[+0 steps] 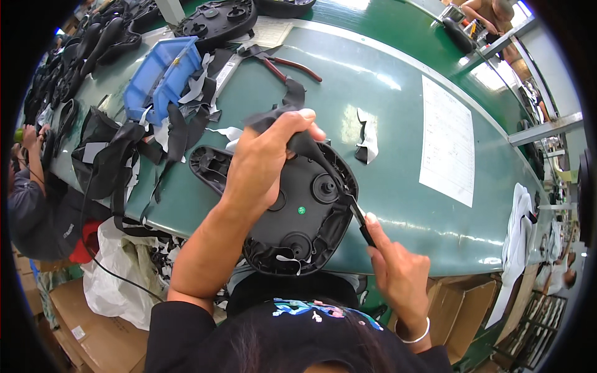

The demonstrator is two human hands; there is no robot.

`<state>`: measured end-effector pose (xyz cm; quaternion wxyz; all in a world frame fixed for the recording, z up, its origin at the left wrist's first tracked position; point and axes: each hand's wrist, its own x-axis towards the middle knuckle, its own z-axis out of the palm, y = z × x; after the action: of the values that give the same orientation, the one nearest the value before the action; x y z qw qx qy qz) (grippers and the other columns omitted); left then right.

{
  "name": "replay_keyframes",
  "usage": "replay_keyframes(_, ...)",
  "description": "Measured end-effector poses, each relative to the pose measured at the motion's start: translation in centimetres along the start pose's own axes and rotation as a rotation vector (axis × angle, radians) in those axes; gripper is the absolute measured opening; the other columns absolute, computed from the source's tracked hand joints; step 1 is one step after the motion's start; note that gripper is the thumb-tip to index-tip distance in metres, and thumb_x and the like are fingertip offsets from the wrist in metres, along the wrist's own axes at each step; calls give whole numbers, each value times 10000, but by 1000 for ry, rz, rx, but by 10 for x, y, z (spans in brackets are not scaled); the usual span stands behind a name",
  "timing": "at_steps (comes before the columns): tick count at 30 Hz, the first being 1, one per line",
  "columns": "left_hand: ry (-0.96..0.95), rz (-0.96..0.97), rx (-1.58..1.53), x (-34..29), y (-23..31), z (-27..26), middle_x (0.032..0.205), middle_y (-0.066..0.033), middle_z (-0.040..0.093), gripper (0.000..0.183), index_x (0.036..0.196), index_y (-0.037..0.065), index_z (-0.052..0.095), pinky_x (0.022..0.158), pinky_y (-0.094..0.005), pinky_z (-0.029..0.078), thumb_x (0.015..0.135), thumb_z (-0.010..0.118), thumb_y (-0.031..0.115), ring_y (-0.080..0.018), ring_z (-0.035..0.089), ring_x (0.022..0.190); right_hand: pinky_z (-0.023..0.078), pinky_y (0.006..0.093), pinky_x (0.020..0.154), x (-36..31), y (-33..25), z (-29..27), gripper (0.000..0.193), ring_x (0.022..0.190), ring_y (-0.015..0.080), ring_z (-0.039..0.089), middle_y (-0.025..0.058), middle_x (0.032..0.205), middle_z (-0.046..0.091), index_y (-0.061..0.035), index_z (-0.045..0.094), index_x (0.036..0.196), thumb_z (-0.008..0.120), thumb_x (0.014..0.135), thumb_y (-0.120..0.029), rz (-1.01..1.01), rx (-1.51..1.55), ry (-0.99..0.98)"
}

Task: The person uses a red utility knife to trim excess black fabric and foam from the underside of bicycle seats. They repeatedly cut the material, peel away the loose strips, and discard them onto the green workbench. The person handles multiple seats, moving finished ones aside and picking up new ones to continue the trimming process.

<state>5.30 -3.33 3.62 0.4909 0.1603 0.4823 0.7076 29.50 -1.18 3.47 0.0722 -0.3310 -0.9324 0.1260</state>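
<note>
A black bicycle seat (283, 221) lies underside up at the near edge of the green table, its narrow nose pointing left. My left hand (255, 161) is closed over it, gripping a black strip of cover material (305, 148) that runs to the seat's far right rim. In my right hand (401, 267) is a utility knife (362, 225), its tip against that rim near the strip's lower end. Round mounts and a small green sticker show on the seat's base. Part of the nose is hidden behind my left hand and wrist.
Beyond the seat lie red-handled pliers (292, 64) and a blue bin (163, 71) surrounded by black and white scraps (186, 115). A small scrap (367, 138) and a paper sheet (446, 142) lie to the right. Other seats (217, 22) are piled far left, near another person.
</note>
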Motion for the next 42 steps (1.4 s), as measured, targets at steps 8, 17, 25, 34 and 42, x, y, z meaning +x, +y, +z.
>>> replay_keyframes(8, -330, 413, -787, 21, -6, -18, 792, -57, 567, 215, 860, 19, 537, 612, -251, 407, 959, 495, 206, -148, 518, 661, 378, 392, 465, -1, -26, 3, 526, 473, 296, 528, 115, 583, 559, -165, 473, 1355, 602, 847, -127, 146, -100, -35)
replay_keyframes(17, -271, 1017, 1493, 16, -5, -21, 781, -49, 581, 230, 738, 52, 592, 684, -385, 388, 676, 738, 220, -235, 498, 782, 341, 401, 420, 51, 11, -14, 428, 408, 265, 476, 62, 541, 499, -279, 542, 1277, 595, 861, -193, -30, -205, 60)
replay_keyframes(25, 258, 545, 712, 43, -10, -40, 935, -56, 638, 228, 704, 41, 670, 852, -355, 374, 829, 647, 231, -223, 514, 927, 370, 401, 474, 30, -5, -29, 408, 469, 291, 515, 101, 555, 540, -255, 600, 1228, 610, 826, -184, -52, -259, -41)
replay_keyframes(34, -371, 409, 528, -28, -5, -55, 898, -132, 682, 487, 1014, -51, 631, 1012, -331, 320, 1020, 306, 311, -236, 588, 986, 383, 358, 514, 99, 20, -56, 430, 520, 248, 528, 54, 569, 523, -289, 589, 1243, 619, 825, -190, -415, -276, -275)
replay_keyframes(42, -502, 264, -273, -2, 56, -73, 531, -31, 471, 250, 684, 65, 511, 640, -345, 449, 891, 402, 155, -211, 531, 708, 304, 328, 410, 5, 3, -49, 528, 376, 198, 392, 34, 485, 419, -249, 543, 1296, 676, 789, -183, -217, -320, -173)
